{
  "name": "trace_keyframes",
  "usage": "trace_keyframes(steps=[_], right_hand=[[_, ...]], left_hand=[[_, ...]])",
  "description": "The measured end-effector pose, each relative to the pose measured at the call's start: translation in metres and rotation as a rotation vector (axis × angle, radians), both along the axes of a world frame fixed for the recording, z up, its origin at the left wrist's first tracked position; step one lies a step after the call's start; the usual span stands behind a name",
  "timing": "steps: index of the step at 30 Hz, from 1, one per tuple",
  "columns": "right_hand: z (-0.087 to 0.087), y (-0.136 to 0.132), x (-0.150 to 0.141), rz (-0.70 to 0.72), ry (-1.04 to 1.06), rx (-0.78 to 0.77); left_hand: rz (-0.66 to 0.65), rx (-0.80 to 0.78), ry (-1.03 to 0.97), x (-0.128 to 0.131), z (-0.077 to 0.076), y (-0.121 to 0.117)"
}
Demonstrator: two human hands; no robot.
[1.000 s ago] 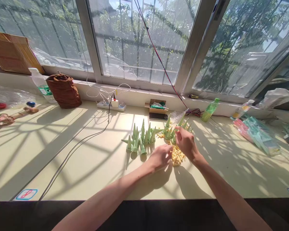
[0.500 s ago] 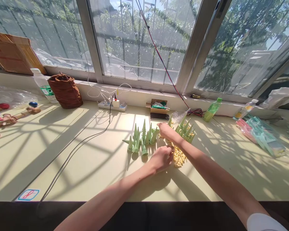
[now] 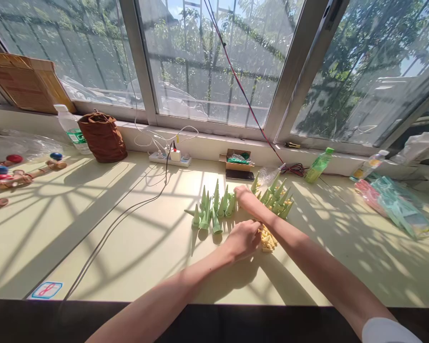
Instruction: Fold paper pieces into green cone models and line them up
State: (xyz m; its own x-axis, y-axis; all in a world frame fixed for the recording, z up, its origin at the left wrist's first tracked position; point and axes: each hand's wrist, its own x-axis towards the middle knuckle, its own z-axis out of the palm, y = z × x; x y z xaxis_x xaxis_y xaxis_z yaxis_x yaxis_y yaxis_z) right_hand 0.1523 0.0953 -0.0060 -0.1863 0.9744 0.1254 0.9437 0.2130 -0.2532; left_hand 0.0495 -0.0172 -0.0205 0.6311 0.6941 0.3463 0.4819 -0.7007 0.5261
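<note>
My left hand (image 3: 243, 239) is closed at the left edge of a pile of small yellow cone-shaped pieces (image 3: 268, 239), its fingertips against the pile. Whatever is between those fingers is hidden. Farther back, my right hand (image 3: 244, 196) reaches across with curled fingers, at the right end of a group of green cones (image 3: 215, 209). What it grips, if anything, cannot be made out. Most of these cones stand upright; a few are tilted or lie over. A second cluster of green cones (image 3: 277, 196) stands to the right, behind my right forearm, with yellow pieces among them.
Behind the cones are a small open cardboard box (image 3: 239, 159) and a dark phone (image 3: 239, 175). A power strip (image 3: 169, 159) trails a black cable (image 3: 128, 209) leftward. Bottles, a brown pouch (image 3: 103, 138), wooden toys and plastic-bagged items (image 3: 393, 202) lie toward both sides.
The whole view has shifted slightly. My left fingers have moved a little over the yellow pile, while my right hand stays beside the green cones.
</note>
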Motion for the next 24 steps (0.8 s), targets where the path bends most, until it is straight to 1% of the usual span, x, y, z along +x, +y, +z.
trace_keyframes(steps=[2,5,8,17,24], right_hand=[[0.009,-0.006,-0.003,-0.015,-0.06,-0.07],[0.021,-0.013,-0.008,-0.01,-0.119,-0.087],[0.027,-0.016,-0.012,-0.013,-0.159,-0.096],[0.034,-0.015,-0.017,-0.011,-0.206,-0.12],[0.03,-0.006,-0.016,-0.037,-0.185,-0.172]], left_hand=[[0.0,0.008,0.009,0.0,0.0,0.0],[0.006,0.014,0.021,0.0,0.0,0.0],[0.01,0.019,0.029,0.0,-0.001,0.0],[0.016,0.001,0.033,0.001,-0.002,0.002],[-0.004,-0.002,-0.015,0.0,-0.006,0.002]])
